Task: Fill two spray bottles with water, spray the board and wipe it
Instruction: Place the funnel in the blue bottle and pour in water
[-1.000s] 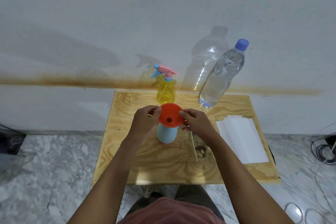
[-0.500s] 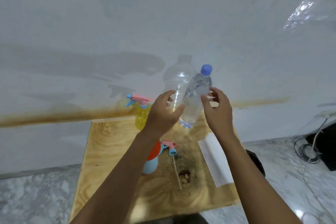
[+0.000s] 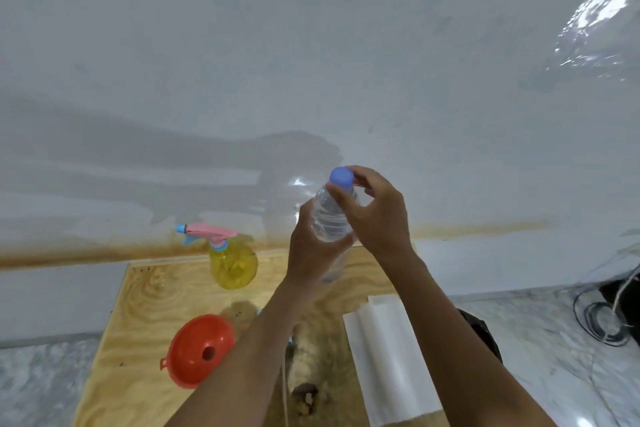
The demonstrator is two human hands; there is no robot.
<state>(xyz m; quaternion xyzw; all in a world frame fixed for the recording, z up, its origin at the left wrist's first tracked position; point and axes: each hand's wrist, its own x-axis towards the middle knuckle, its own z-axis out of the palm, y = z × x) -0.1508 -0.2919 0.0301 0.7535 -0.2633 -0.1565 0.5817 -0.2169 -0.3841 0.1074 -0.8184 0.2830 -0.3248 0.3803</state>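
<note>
The left hand [image 3: 311, 246] grips the clear bottle [image 3: 329, 218] around its body, fingers curled round it, over the far side of the board [image 3: 145, 305]. The right hand [image 3: 377, 215] pinches the blue cap [image 3: 341, 176] with thumb and curled fingers; the cap sits on the bottle. The yellow sprayer [image 3: 233, 263] stands at the far edge, left of the hands. The orange funnel [image 3: 197, 350] is nearer, beside the left forearm. White paper [image 3: 388, 357] lies on the board's right side

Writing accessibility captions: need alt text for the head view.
The left hand grips a clear water bottle while the right hand pinches its blue cap, above a plywood board with a yellow spray bottle, a red funnel and white paper.
</note>
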